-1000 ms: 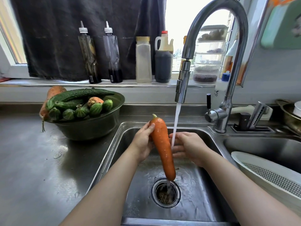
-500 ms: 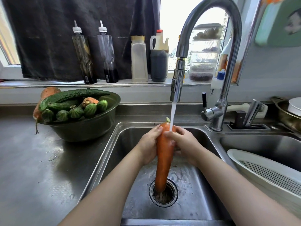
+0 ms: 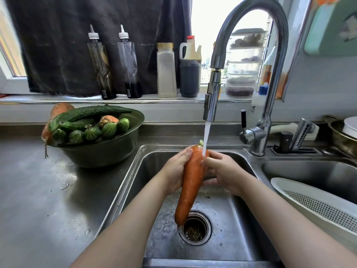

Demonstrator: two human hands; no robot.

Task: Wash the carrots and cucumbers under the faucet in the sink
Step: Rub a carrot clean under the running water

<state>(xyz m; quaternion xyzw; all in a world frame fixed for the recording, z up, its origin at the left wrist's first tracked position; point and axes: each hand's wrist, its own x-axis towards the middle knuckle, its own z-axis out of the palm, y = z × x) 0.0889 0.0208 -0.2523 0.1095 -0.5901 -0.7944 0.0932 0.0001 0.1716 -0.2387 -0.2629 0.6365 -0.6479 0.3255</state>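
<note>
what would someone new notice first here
A big orange carrot held tip-down over the sink by the left hand and right hand, with water from the tall faucet hitting its top. Left of the sink, a dark green bowl on the counter is heaped with cucumbers and more carrots.

Both forearms [image 3: 135,219] reach forward and meet; the left hand [image 3: 176,171] and right hand [image 3: 225,173] curl around the carrot [image 3: 190,190] from opposite sides.

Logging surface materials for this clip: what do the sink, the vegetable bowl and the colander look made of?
Sink: probably brushed stainless steel, grey with dull reflections. Vegetable bowl: glossy dark green, plastic or enamel; cannot tell. Colander: likely matte white plastic, finely perforated.
</note>
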